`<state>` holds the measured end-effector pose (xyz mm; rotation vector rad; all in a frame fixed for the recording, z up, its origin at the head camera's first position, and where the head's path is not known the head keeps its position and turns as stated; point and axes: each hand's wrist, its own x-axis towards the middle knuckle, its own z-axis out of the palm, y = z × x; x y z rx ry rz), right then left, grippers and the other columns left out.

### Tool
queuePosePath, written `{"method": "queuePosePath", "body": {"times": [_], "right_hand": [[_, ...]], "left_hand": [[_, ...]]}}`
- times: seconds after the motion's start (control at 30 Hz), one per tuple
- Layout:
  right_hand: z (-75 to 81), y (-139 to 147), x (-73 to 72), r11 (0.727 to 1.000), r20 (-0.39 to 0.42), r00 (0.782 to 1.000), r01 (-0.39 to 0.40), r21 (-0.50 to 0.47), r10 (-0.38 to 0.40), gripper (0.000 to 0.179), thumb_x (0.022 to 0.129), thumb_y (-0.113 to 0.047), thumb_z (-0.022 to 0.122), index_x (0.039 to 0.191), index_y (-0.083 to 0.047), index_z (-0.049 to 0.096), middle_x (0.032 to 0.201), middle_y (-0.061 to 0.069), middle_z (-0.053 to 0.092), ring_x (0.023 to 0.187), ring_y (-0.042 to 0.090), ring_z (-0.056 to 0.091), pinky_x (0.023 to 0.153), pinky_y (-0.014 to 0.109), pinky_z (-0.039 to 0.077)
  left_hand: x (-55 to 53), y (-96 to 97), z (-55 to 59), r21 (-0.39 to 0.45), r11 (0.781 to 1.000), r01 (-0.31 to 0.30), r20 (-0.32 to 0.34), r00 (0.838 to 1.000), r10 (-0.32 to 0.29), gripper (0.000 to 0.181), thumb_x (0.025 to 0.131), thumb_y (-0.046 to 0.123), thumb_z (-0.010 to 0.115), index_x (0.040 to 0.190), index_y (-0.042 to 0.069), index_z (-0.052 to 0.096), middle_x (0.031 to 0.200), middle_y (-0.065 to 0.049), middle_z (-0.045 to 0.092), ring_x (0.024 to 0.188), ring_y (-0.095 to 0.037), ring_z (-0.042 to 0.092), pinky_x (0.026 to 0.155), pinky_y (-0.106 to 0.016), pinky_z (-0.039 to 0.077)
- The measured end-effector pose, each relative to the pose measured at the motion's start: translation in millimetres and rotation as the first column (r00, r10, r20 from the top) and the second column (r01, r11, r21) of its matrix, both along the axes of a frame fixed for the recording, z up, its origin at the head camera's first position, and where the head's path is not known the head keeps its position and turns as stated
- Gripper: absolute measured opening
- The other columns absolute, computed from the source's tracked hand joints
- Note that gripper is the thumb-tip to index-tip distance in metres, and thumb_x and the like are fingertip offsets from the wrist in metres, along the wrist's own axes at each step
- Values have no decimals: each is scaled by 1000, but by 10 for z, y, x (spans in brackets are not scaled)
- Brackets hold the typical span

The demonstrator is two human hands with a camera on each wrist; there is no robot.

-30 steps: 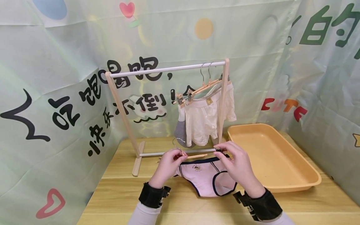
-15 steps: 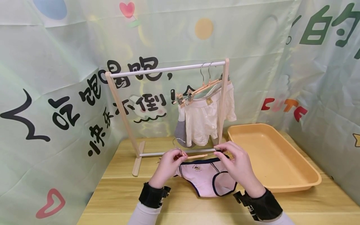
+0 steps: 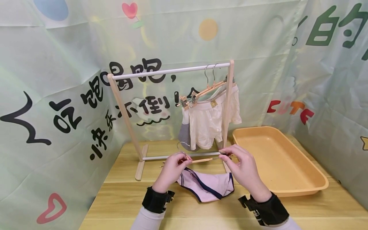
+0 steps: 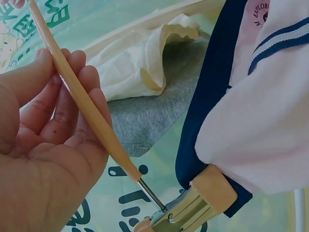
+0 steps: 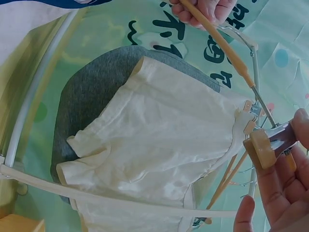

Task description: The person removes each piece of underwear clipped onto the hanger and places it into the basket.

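Observation:
A small wooden clip hanger (image 3: 202,160) is held level above the table by both hands. My left hand (image 3: 173,168) pinches its bar near the metal hook. With thumb and fingers my right hand (image 3: 242,165) grips the right-end clip (image 5: 263,147), whose pads show no cloth between them in the right wrist view. Pink underpants (image 3: 205,187) with navy trim hang below, their right side drooping and folded over. In the left wrist view the other clip (image 4: 212,191) bites the navy waistband (image 4: 195,145).
Behind the hands stands a small clothes rack (image 3: 172,70), with cream shorts (image 3: 205,124) and a grey-and-white garment (image 3: 185,131) hung at its right end. A yellow tray (image 3: 281,159) sits to the right on the wooden table (image 3: 120,204). Printed cloth surrounds the table.
The right side of the underpants' waistband has come out of the right clip and dropped, folding down toward the table. Both hands have stayed nearly in place.

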<state>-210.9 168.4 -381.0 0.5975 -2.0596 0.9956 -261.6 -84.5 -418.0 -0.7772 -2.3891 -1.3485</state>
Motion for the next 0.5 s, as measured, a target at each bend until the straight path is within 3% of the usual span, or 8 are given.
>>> {"method": "queuePosePath", "body": {"times": [0.37, 0.5], "right_hand": [[-22, 2, -5, 1000, 16, 1000, 10, 26, -10, 18, 81, -11, 73, 99, -13, 69, 88, -1, 65, 85, 9, 56, 69, 27, 47], [-15, 0, 1, 999, 49, 999, 12, 32, -14, 18, 84, -13, 71, 101, -14, 68, 92, -1, 65, 88, 9, 55, 70, 29, 48]], "left_hand": [[18, 13, 17, 26, 1000, -17, 15, 1000, 17, 7, 87, 14, 67, 79, 13, 67, 86, -2, 69, 78, -12, 59, 68, -37, 54], [87, 48, 91, 22, 999, -37, 9, 999, 37, 7, 86, 6, 66, 79, 6, 66, 84, -9, 69, 77, -18, 60, 66, -41, 54]]}}
